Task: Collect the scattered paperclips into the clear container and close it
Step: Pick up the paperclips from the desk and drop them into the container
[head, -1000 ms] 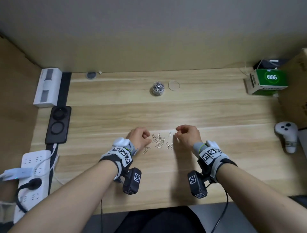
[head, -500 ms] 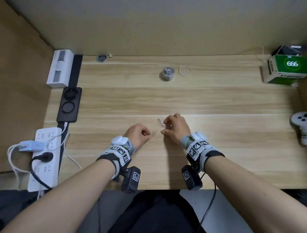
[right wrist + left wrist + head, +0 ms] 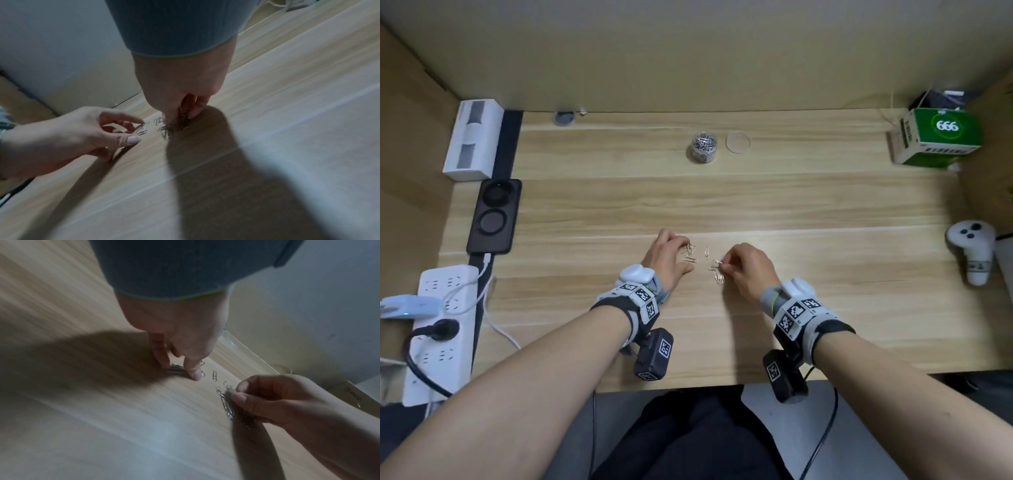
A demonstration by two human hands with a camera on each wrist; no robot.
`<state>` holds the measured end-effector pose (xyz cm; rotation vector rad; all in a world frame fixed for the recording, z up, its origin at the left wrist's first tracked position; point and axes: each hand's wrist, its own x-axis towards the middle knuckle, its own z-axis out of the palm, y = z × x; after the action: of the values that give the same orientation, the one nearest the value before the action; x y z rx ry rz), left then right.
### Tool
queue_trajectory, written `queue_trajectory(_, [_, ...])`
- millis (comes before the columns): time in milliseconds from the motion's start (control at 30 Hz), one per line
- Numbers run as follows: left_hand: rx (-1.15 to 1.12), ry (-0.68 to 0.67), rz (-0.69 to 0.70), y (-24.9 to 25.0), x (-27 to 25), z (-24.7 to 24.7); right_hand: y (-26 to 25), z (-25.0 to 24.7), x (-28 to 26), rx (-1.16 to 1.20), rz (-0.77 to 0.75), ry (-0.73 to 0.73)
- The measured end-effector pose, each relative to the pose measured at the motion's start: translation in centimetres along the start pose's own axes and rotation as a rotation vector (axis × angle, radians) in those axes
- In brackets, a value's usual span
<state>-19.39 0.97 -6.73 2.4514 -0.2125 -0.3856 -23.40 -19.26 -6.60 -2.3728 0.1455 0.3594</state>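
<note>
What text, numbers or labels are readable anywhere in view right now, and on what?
"666": white digits in a circle on the green box at the desk's far right.
Small print on that box's white side: too small to read.
Black-and-white square marker codes on the wrist rigs: patterns, not text.
Print on a cardboard edge in the left wrist view: blurred, unreadable.
Nothing readable on the container, lid, power strip or controller.

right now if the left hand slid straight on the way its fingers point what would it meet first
Probably the lone paperclip lying between the hands, past the few clips already at the left hand's fingertips; beyond it the right hand. Depth is hard to judge.
</note>
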Motion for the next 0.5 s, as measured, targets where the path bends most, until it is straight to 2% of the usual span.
queue_trajectory(233, [-0.015, 0.018, -0.035, 1.5, 0.8, 1.9, 2.6, -1.8, -0.3, 0.246, 0.21, 0.074])
queue_trajectory(367, [0.038, -0.004, -0.025, 1.8, 1.2, 2.1, 3.4, -1.8, -0.2, 0.402, 0.261, 0.088])
queue_trajectory(500, [0.108, -0.011, -0.026, 2.3, 1.6, 1.6, 2.8, -2.2, 0.4, 0.453, 0.279, 0.102])
